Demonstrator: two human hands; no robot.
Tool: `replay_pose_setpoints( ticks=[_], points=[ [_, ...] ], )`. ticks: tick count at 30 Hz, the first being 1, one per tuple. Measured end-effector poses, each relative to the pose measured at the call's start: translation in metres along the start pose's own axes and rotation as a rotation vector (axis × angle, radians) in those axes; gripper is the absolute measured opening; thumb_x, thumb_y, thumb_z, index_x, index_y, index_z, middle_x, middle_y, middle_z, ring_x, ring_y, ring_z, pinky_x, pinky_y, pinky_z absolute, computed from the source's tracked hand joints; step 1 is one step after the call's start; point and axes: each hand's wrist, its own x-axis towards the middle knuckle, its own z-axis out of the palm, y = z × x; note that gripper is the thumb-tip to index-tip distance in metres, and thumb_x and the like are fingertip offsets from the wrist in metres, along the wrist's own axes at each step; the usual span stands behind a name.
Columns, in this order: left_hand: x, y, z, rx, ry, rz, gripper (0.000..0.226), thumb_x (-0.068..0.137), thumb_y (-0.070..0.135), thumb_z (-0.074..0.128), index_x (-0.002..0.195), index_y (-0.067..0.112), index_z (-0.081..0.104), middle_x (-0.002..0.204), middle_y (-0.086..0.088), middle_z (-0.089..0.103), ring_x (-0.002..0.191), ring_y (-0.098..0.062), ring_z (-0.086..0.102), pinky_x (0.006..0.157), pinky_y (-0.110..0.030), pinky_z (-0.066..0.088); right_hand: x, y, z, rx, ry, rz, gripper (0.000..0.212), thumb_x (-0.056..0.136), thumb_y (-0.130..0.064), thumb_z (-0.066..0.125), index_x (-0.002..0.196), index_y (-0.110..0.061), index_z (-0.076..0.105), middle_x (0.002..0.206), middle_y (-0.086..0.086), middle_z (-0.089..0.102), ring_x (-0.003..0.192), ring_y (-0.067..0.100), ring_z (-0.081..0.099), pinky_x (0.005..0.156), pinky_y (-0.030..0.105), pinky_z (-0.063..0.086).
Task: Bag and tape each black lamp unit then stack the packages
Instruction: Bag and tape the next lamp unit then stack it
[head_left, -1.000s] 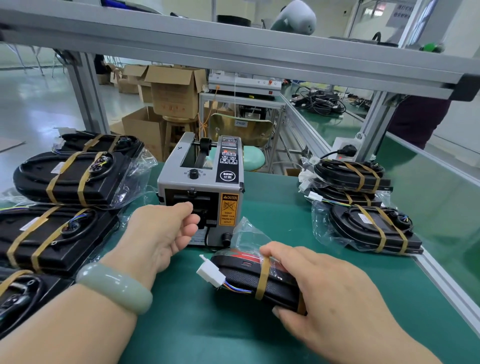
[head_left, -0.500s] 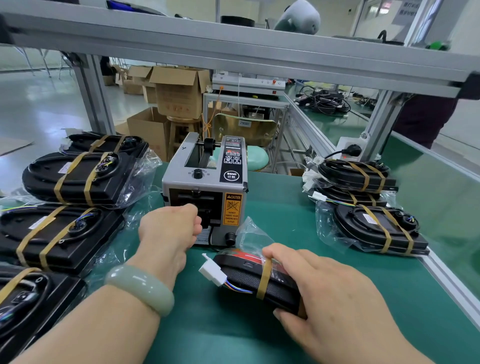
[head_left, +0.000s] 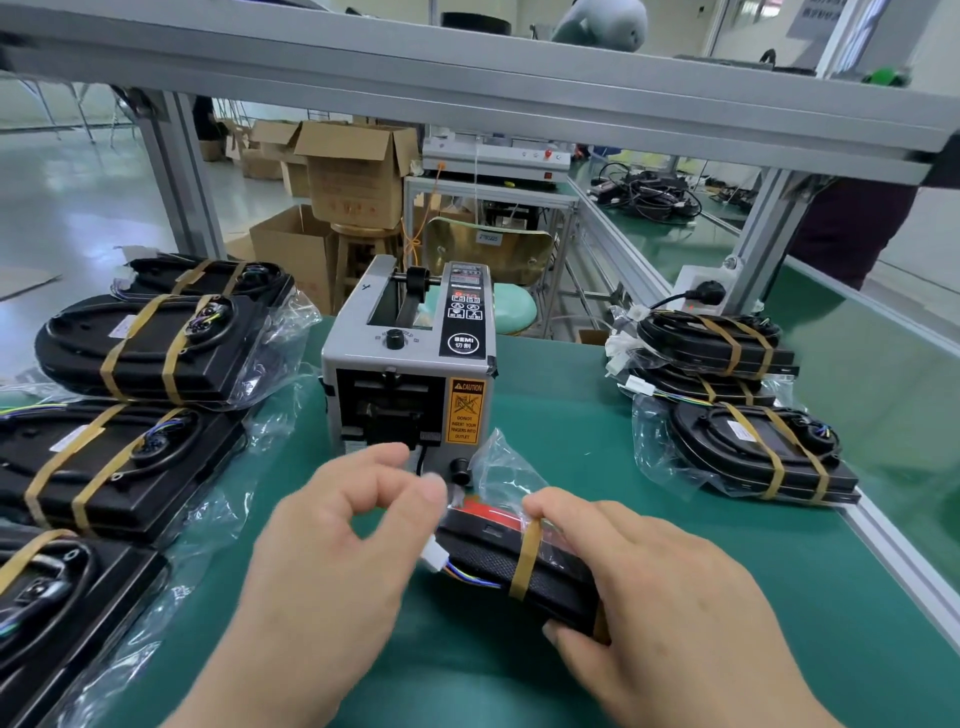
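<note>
At the near edge of the green table mat (head_left: 597, 415), a black lamp unit (head_left: 498, 564) is gripped by the right hand (head_left: 660, 603), fingers laid over its top and the thumb tucked under its near edge. The unit is sheathed in a clear bag (head_left: 501, 467), whose loose end is bunched upward behind it. One tan tape band (head_left: 524, 558) is wrapped across the unit, and a white connector (head_left: 434, 559) on coloured wires juts from its left end. The left hand (head_left: 337, 545) is held just beside that end, thumb and forefinger tips pinched together; whether tape is held between them cannot be told. Directly behind both hands, a grey tape dispenser (head_left: 410, 364) is set. Taped packages (head_left: 140, 348) are laid along the left, and a stack of packages (head_left: 727, 353) is seen at the right. Cardboard boxes (head_left: 353, 171) are seen beyond the bench.
</note>
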Motion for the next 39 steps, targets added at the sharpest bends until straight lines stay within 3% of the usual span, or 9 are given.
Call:
replay_pose_setpoints(
  ticks=[4,8,12,15,19,21,23,27,39],
  points=[
    [-0.011,-0.006,0.012,0.191,-0.030,-0.039,0.012,0.078,0.043,0.066,0.068,0.046,0.068,0.132,0.028,0.045,0.126,-0.002,0.043,0.088,-0.017,0.023,0.000,-0.004,0.000,-0.010,-0.004,0.033,0.081,0.028,-0.052,0.081,0.104,-0.041,0.057,0.075,-0.021,0.061,0.056,0.011,0.060,0.043,0.022,0.044],
    [-0.011,-0.007,0.019,0.160,-0.038,-0.036,0.016,0.081,0.036,0.063,0.070,0.047,0.068,0.137,0.021,0.042,0.134,0.001,0.030,0.092,-0.016,0.020,0.001,-0.005,0.001,-0.019,0.002,0.047,0.080,0.027,-0.050,0.081,0.104,-0.040,0.059,0.074,-0.019,0.061,0.056,0.013,0.060,0.043,0.024,0.045],
    [-0.009,-0.008,0.023,0.134,-0.065,-0.030,0.016,0.082,0.034,0.063,0.070,0.042,0.069,0.117,0.031,0.050,0.131,0.002,0.034,0.076,0.009,0.018,0.001,-0.005,0.001,-0.027,-0.003,0.050,0.080,0.028,-0.050,0.082,0.104,-0.040,0.059,0.074,-0.019,0.061,0.056,0.013,0.060,0.044,0.024,0.045],
    [-0.007,-0.011,0.026,0.108,-0.077,-0.016,0.018,0.084,0.029,0.064,0.068,0.036,0.069,0.091,0.040,0.056,0.126,0.006,0.040,0.076,0.011,0.019,0.001,-0.004,0.001,-0.025,-0.006,0.052,0.080,0.028,-0.050,0.082,0.105,-0.040,0.060,0.074,-0.019,0.061,0.056,0.013,0.060,0.045,0.025,0.046],
    [-0.008,-0.010,0.027,0.101,-0.089,0.019,0.016,0.085,0.029,0.063,0.071,0.035,0.068,0.088,0.050,0.051,0.112,0.020,0.040,0.078,-0.004,0.033,0.001,-0.004,0.001,-0.028,-0.010,0.053,0.078,0.031,-0.049,0.082,0.105,-0.040,0.058,0.073,-0.019,0.060,0.057,0.013,0.060,0.045,0.025,0.046],
    [-0.007,-0.010,0.026,0.102,-0.087,0.017,0.016,0.085,0.028,0.064,0.072,0.036,0.067,0.089,0.038,0.059,0.107,0.023,0.040,0.073,-0.012,0.036,0.000,-0.004,0.001,-0.025,-0.011,0.053,0.079,0.031,-0.049,0.082,0.105,-0.040,0.058,0.074,-0.019,0.060,0.057,0.014,0.060,0.045,0.025,0.046],
    [-0.006,-0.011,0.026,0.106,-0.077,0.001,0.016,0.084,0.029,0.065,0.070,0.035,0.068,0.100,0.029,0.059,0.104,0.021,0.044,0.072,-0.010,0.036,0.000,-0.004,0.001,-0.027,-0.012,0.052,0.078,0.031,-0.049,0.082,0.105,-0.040,0.058,0.074,-0.019,0.060,0.057,0.014,0.060,0.045,0.025,0.046],
    [-0.005,-0.011,0.025,0.118,-0.078,-0.005,0.018,0.084,0.028,0.065,0.067,0.029,0.070,0.109,0.025,0.057,0.101,0.023,0.044,0.070,0.007,0.027,0.000,-0.005,0.001,-0.032,-0.014,0.053,0.079,0.031,-0.050,0.082,0.106,-0.040,0.059,0.074,-0.018,0.061,0.058,0.014,0.061,0.045,0.025,0.046],
    [-0.003,-0.012,0.029,0.199,-0.048,0.081,0.011,0.081,0.031,0.066,0.072,0.038,0.067,0.099,0.028,0.055,0.099,0.023,0.042,0.068,0.007,0.025,0.000,-0.004,0.001,-0.045,-0.017,0.049,0.079,0.031,-0.051,0.083,0.106,-0.038,0.060,0.074,-0.017,0.061,0.058,0.015,0.061,0.045,0.026,0.046]
  ],
)
